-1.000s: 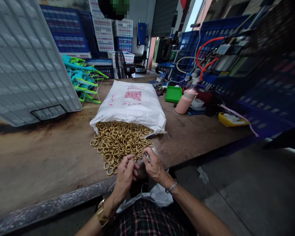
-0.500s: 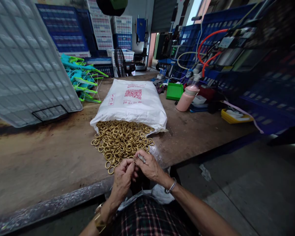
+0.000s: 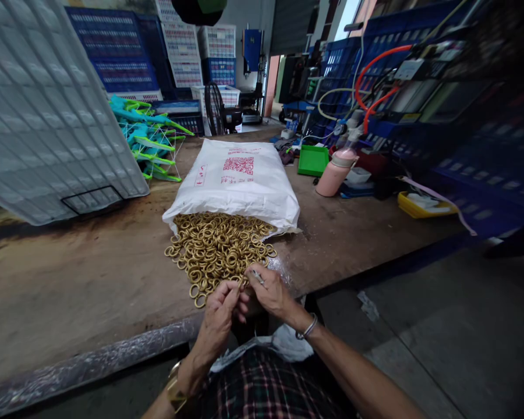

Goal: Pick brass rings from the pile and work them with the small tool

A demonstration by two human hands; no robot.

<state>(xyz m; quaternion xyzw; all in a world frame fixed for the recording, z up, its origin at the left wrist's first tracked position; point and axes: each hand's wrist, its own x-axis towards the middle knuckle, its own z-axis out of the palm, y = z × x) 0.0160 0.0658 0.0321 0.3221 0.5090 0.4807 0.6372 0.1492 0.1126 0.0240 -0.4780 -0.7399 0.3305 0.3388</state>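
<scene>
Brass-coloured rings spill in a heap from the mouth of a white woven sack with red print. At the near edge of the heap, my left hand is closed in a pinch on what looks like one brass ring, partly covered by the fingertips. Close beside it, my right hand is closed around a small silvery metal tool; most of the tool is hidden in the fist, so its kind does not show.
A pink bottle, a green tray and a yellow tray stand to the right on the wooden table. Left are a large pale ribbed crate and turquoise-green plastic parts. Stacked crates are behind.
My right hand has shifted slightly right, away from my left fingertips, and a ring edge now shows between the hands. The whole view has moved a little.
</scene>
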